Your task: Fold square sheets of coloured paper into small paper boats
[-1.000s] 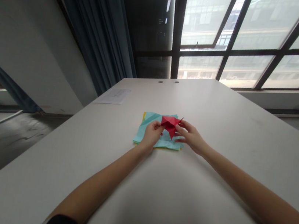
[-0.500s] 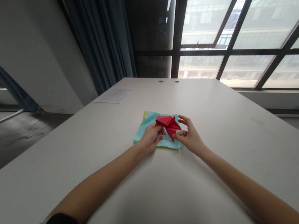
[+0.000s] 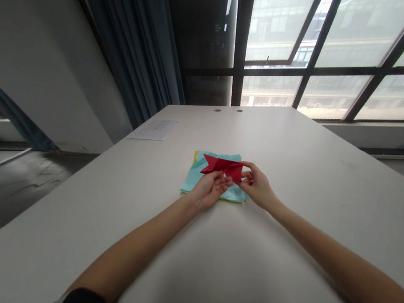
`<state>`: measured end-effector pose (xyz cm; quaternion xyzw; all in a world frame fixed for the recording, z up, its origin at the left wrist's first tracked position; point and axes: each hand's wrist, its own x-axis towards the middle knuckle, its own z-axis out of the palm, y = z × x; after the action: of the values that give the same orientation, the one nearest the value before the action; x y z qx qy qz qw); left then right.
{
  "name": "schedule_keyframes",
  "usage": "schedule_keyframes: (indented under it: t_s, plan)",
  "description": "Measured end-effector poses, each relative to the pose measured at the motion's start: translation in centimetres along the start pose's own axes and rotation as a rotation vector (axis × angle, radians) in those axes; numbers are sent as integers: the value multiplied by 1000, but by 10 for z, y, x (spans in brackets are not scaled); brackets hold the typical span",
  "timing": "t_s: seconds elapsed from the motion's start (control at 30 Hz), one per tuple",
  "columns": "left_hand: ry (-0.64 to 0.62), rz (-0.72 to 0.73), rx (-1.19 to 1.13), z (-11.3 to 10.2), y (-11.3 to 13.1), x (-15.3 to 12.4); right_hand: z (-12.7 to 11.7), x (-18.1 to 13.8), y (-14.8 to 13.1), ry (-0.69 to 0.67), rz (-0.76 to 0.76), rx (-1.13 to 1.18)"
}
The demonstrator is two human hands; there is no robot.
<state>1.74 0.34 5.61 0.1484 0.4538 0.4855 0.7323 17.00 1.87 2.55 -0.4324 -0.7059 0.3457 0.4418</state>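
Note:
A folded red paper piece [image 3: 222, 167] is held just above a stack of light blue paper sheets [image 3: 196, 176] lying on the white table [image 3: 300, 150]. My left hand [image 3: 209, 190] is palm up under the red piece, its fingers pinching the lower edge. My right hand [image 3: 259, 187] pinches the right end of the red piece with thumb and fingers. A yellow sheet edge shows under the blue stack.
A white printed sheet [image 3: 154, 129] lies at the table's far left edge. Two round cable holes [image 3: 227, 110] sit near the far edge. Beyond are dark curtains [image 3: 134, 46] and large windows [image 3: 333, 44]. The floor drops away to the left.
The red piece has been turned and flattened into a wider horizontal shape. My left hand rotated palm up beneath it; my right hand closed onto its right end.

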Motion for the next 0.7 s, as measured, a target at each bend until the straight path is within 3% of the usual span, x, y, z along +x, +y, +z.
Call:
schedule_keyframes:
  t_s: [0.17, 0.33, 0.5, 0.7]
  plan:
    - [-88, 9, 68, -1, 1, 0, -9, 4, 3, 44, -81, -157]
    - [-42, 158, 105, -3, 2, 6, -19, 9, 0, 55, -119, -261]
    - [-41, 350, 177, -7, 0, 11, -19, 4, -7, -88, -140, -223]
    - [-61, 412, 156, -5, 0, 8, -15, -3, -19, -234, -165, -61]
